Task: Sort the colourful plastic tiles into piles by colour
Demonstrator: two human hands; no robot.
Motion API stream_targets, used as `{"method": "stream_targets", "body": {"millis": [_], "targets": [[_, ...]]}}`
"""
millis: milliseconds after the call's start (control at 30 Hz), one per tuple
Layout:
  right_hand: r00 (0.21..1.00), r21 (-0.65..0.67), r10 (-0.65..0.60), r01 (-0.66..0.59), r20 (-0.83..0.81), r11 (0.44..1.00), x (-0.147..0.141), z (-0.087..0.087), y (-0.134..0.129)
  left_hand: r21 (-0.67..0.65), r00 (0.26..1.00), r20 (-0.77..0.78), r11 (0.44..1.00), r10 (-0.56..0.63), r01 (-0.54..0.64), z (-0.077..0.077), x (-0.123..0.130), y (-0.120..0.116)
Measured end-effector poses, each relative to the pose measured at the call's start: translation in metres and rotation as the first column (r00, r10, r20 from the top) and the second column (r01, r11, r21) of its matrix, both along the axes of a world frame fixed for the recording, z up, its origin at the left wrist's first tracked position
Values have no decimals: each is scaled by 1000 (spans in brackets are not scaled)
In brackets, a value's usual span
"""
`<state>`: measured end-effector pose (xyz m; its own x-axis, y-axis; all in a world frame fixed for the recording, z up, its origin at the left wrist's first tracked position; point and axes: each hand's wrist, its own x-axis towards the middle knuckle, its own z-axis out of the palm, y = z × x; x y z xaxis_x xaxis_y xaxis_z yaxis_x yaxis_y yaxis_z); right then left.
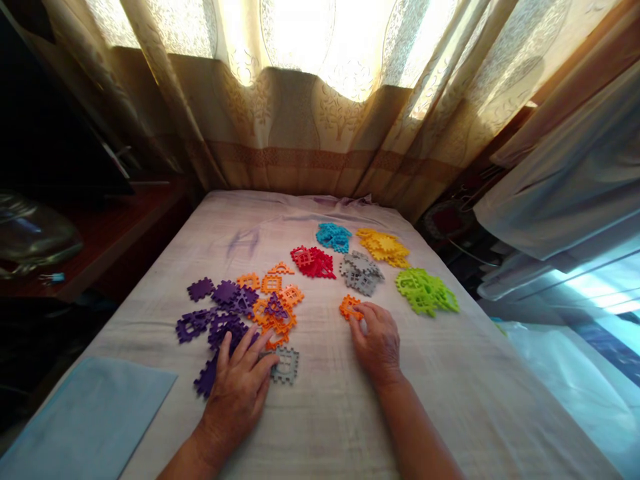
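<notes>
My right hand [377, 339] pinches an orange interlocking tile [349, 307] low over the sheet, right of centre. Spread over the purple tiles [227, 297] is my left hand [239, 377], fingers apart, its thumb by a grey square tile [287, 365] with a window cut-out. Orange tiles [265, 313] lie just beyond the left fingertips, with a small purple triangle tile [276, 306] on top of them. Part of the purple heap is hidden under the left hand.
Farther back are piles of red tiles [314, 262], blue tiles [333, 237], yellow tiles [384, 247], grey tiles [361, 273] and green tiles [427, 291]. A light blue cloth [95, 413] lies at the left front. Curtains [300, 133] hang behind the sheet-covered surface [320, 427].
</notes>
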<state>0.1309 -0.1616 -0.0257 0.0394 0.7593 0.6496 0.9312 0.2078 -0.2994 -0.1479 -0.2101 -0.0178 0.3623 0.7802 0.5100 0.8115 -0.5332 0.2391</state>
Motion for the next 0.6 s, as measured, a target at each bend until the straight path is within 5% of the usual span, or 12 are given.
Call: {"method": "stream_targets", "body": {"millis": [233, 600], "targets": [[932, -171, 361, -359, -19, 918, -65, 7, 1, -43, 999, 31, 998, 37, -36, 3, 0, -1], [917, -198, 397, -382, 43, 903, -89, -3, 8, -38, 998, -63, 999, 6, -9, 1, -6, 0]]}}
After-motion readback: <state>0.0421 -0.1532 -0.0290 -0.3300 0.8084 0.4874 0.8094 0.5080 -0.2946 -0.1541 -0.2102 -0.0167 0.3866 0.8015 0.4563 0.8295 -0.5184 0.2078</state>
